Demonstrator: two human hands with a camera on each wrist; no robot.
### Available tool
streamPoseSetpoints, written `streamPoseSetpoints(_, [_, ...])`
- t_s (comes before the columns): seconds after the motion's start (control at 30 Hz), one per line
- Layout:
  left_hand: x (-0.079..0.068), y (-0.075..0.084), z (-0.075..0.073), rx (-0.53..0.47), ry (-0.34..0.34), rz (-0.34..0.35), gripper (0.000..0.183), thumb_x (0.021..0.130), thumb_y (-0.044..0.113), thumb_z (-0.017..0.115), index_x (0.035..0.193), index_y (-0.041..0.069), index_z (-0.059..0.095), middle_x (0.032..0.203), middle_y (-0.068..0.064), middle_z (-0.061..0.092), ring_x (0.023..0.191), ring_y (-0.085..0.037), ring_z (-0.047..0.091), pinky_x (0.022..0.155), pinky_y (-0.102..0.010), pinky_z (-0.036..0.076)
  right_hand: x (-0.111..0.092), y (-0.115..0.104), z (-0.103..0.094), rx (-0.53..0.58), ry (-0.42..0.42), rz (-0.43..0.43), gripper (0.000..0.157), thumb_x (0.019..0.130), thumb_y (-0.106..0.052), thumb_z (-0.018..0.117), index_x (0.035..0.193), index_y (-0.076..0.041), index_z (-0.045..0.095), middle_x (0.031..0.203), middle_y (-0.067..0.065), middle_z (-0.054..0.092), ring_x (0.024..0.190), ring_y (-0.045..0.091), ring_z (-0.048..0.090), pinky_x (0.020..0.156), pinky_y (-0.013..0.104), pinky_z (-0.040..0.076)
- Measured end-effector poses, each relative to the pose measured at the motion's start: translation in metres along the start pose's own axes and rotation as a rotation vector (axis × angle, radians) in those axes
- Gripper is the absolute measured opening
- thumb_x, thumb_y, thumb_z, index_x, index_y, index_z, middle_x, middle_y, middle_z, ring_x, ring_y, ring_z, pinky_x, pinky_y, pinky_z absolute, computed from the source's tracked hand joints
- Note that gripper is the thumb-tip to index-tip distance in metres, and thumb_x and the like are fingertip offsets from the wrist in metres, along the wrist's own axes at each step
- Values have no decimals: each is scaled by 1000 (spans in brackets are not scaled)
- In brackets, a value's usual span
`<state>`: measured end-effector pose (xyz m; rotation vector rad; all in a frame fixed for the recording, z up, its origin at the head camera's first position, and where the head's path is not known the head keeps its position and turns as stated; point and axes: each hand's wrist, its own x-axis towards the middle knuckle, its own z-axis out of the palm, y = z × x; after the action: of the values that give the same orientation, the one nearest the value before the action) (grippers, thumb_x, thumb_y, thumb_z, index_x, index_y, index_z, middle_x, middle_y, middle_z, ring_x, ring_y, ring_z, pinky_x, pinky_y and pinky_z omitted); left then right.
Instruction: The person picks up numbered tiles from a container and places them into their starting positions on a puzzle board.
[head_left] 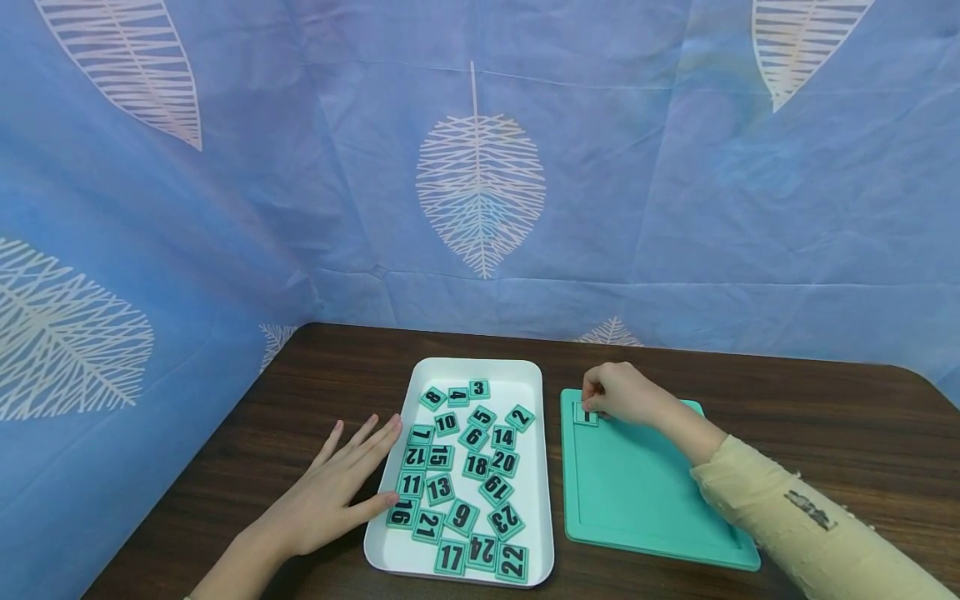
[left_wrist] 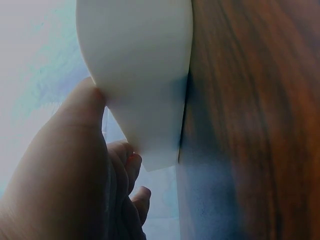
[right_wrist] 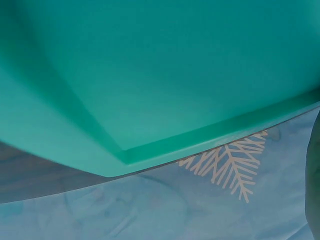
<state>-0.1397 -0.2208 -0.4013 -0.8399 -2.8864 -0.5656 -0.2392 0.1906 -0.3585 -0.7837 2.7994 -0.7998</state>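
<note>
Dark wooden table point(head_left: 337, 367) bearing a white tray point(head_left: 525, 379), a green board point(head_left: 645, 492) and, at the board's far left corner, tile 1 point(head_left: 587, 420).
The tray lies left of the board, just beside it. The left hand point(head_left: 326, 492), fingers straight and spread, rests against the tray's left rim, gripping nothing; a hard push there could slide the tray into the board. The right hand point(head_left: 626, 393) has its fingers curled, thumb and fingertips pinching tile 1; a tilted pinch could leave the tile riding on the board's raised rim, and a dragging fingertip could pull it askew. The loose tiles point(head_left: 476, 466) lie scattered in the tray, several touching.
</note>
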Motion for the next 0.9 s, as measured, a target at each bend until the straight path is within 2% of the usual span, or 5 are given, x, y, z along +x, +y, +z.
streamPoseSetpoints(0.3, [0, 2, -1, -5, 5, 4, 78, 93, 53, 53, 155, 23, 17, 158, 4, 20, 144, -25, 17, 111, -60, 1, 1, 1, 1, -28, 6, -14, 15, 88, 0, 65, 75, -7, 63, 63, -1, 57, 51, 10, 50, 50, 27, 42])
streamPoseSetpoints(0.67, [1, 2, -1, -12, -10, -16, 78, 92, 54, 53, 155, 25, 16, 158, 7, 18, 144, -22, 15, 111, -60, 0, 3, 3, 4, -43, 27, -8, 18, 86, -1, 67, 72, -8, 60, 60, -1, 54, 50, 11, 48, 51, 28, 41])
streamPoseSetpoints(0.9, [1, 1, 0, -20, -18, -24, 78, 92, 54, 54, 155, 25, 16, 158, 7, 18, 144, -20, 14, 111, -60, 0, 5, 3, 5, -64, 37, -8, 18, 85, -3, 69, 72, -10, 60, 61, -3, 52, 51, 11, 43, 49, 27, 37])
